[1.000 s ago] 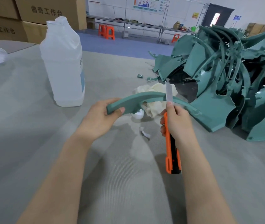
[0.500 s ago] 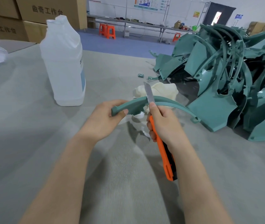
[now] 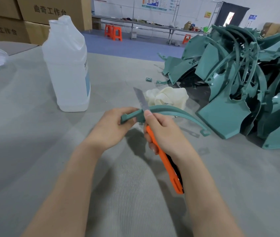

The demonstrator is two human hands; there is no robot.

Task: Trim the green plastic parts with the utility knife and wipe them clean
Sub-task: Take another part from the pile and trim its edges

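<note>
Arching above the middle of the worktop (image 3: 33, 151), the curved green part (image 3: 170, 111) was gripped at its thick end by the left hand (image 3: 111, 129); the right hand (image 3: 165, 132) clamped the utility knife (image 3: 167, 162), blade touching it. A pile of green parts (image 3: 234, 117) lay by the right edge.

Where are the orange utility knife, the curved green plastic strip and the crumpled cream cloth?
orange utility knife (image 3: 168, 168), head view, on the handle's lower half
curved green plastic strip (image 3: 168, 110), head view, on its arched middle
crumpled cream cloth (image 3: 168, 95), head view, on its centre

1 head-worn camera looks forward and down over the table (image 3: 24, 134).
</note>
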